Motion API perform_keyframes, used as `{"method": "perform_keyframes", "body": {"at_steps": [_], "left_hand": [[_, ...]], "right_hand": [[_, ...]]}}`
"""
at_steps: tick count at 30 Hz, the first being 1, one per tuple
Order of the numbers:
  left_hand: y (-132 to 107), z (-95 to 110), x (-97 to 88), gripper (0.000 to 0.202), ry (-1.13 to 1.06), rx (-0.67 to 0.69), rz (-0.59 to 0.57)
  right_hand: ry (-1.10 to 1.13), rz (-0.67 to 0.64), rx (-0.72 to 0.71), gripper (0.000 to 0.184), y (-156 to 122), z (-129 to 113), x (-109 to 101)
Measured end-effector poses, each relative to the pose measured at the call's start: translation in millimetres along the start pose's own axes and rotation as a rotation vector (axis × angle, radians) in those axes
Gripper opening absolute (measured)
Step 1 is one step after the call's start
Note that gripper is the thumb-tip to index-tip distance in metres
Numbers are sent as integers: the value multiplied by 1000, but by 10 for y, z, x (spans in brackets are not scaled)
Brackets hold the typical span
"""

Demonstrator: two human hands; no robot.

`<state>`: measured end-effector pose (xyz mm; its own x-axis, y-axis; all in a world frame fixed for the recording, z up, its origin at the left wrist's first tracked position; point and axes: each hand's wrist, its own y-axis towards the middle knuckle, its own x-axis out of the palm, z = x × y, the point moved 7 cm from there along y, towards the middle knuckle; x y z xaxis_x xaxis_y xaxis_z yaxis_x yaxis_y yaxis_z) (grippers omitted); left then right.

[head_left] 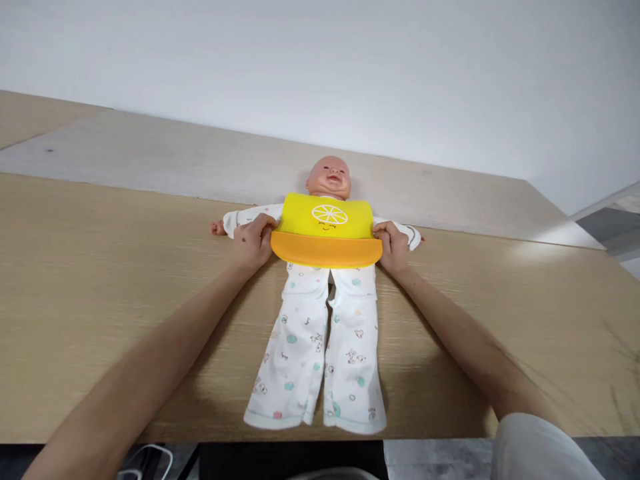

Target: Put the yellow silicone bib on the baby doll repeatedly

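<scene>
Clock positions are read from the bib (pixel 327 217). The bib, yellow with a citrus-slice print, lies over the chest of the doll (pixel 330 177), which is face-up on the surface (pixel 100 287). Doll's head is at 12 o'clock, its patterned trousers (pixel 295 347) at 6. An orange pocket (pixel 327 249) spans the bib's 6 o'clock edge. Left hand (pixel 255 240) is at 9 o'clock, right hand (pixel 393 245) at 3; the fingers of each grip the bib's edge beside the pocket's corner. A wall (pixel 320 67) stands beyond, at 12.
</scene>
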<state>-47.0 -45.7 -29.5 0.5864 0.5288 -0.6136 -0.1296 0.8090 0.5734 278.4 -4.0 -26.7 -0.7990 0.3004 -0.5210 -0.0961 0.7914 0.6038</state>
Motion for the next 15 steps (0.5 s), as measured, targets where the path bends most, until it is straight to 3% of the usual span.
{"method": "perform_keyframes", "body": {"at_steps": [7,12,15], "left_hand": [[0,-36,-33,13,111,-61,26],[-16,-52,50,13,122,-74,-84],[-13,-71,69,12,144,-92,-91]], "right_hand": [[-31,2,-25,28,-16,20,-19],[-52,-30,1,28,-37,22,10],[-76,-62,6,30,-67,45,32]]}}
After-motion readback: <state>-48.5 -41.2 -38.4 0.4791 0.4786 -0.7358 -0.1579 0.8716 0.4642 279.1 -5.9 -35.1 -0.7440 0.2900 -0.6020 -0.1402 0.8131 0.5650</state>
